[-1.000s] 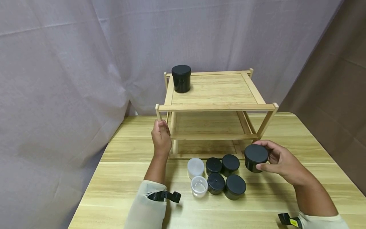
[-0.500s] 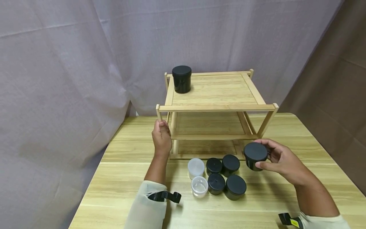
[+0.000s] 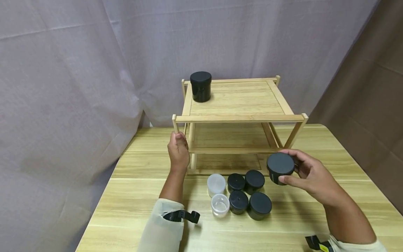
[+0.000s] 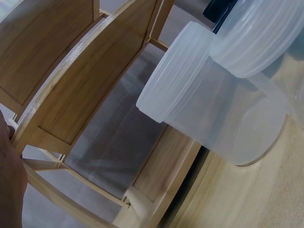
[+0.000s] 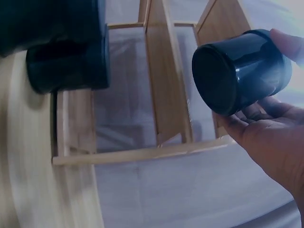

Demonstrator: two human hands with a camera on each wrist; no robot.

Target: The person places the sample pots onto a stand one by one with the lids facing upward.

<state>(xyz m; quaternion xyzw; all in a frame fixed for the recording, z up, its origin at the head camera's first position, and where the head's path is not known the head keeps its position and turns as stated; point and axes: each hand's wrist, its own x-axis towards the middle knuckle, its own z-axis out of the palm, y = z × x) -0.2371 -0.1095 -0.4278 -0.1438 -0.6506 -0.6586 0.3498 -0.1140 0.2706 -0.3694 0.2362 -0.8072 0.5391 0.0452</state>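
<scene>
My right hand [image 3: 310,175] grips a black lidded jar [image 3: 280,168] around its side, held up off the table near the shelf's front right corner. The right wrist view shows this jar's bottom and glossy wall between thumb and fingers. My left hand [image 3: 178,150] holds the front left post of a three-tier wooden shelf [image 3: 239,118]. Another black jar [image 3: 200,87] stands upright on the top tier, at its left. In front of the shelf several black jars [image 3: 259,205] stand in two rows beside two clear plastic jars [image 3: 216,184]; the front clear one [image 3: 219,205] looks lidless from above.
The shelf stands on a light wood-grain table [image 3: 138,196]. A grey curtain [image 3: 94,70] hangs behind and to the left; a brown one [image 3: 368,105] hangs at the right. Jars on the table stand close to the shelf's lowest front rail.
My right hand has raised the black jar a little and moved it slightly toward the shelf. My left hand stays on the post; the other jars stand unchanged.
</scene>
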